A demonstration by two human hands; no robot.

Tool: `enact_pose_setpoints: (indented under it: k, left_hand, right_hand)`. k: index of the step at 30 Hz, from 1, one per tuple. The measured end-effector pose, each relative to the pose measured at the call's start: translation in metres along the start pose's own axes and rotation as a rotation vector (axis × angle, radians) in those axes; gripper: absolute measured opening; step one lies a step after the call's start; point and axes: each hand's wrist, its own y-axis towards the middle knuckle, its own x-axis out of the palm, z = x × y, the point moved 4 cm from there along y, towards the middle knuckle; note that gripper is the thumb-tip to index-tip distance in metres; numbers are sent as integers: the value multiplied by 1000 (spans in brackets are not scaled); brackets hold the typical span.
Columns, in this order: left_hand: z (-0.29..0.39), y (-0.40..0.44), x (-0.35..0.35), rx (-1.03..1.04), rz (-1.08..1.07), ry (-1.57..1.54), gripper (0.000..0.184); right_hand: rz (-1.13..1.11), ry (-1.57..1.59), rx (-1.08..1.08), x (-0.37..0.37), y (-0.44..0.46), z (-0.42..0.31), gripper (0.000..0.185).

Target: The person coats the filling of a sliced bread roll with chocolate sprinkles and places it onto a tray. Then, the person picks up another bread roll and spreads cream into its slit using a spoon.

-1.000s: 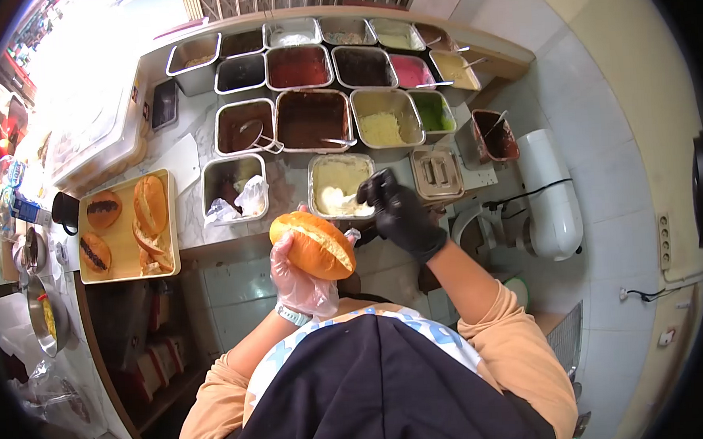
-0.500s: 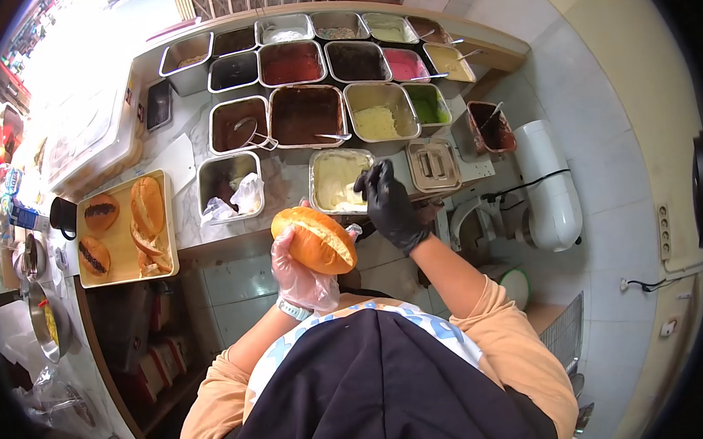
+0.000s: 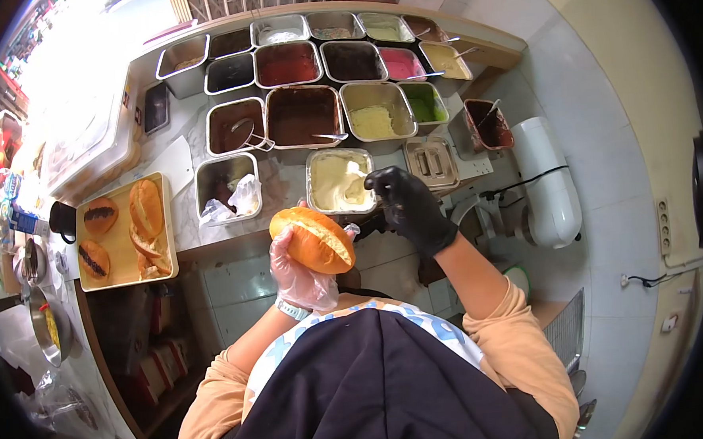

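The left hand (image 3: pixel 297 276), in a clear plastic glove, is curled partway open around a split bread roll (image 3: pixel 311 239), its thumb lying along the near-left side of the crust. The right hand (image 3: pixel 416 212), in a black glove, has its fingers bent inward at the right rim of a square metal pan (image 3: pixel 331 211) of pale cream (image 3: pixel 332 177); whether it grips anything cannot be told.

The roll is held up before the person's chest, on the near side of the pan. Its long axis slants from far left to near right, one rounded end pointing toward the pan's near-left side, the other back toward the person's right. The pale split runs lengthwise along the side facing the right hand.
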Motion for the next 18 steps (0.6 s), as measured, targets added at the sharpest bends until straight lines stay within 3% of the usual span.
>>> enact_pose_setpoints:
  k: [10, 13, 17, 18]
  left_hand:
    - [-6, 0, -2, -24, 10, 15, 54]
    - [-8, 4, -4, -25, -8, 14, 53]
    - [-9, 3, 0, -30, -8, -21, 50]
    - [-10, 2, -1, -37, -8, -27, 50]
  right_hand:
    - [-432, -77, -320, -1, 22, 23, 28]
    - [-511, -25, -194, -7, 17, 29, 27]
    - [-283, 302, 183, -31, 29, 20, 11]
    - [-269, 237, 192, -35, 34, 18, 9]
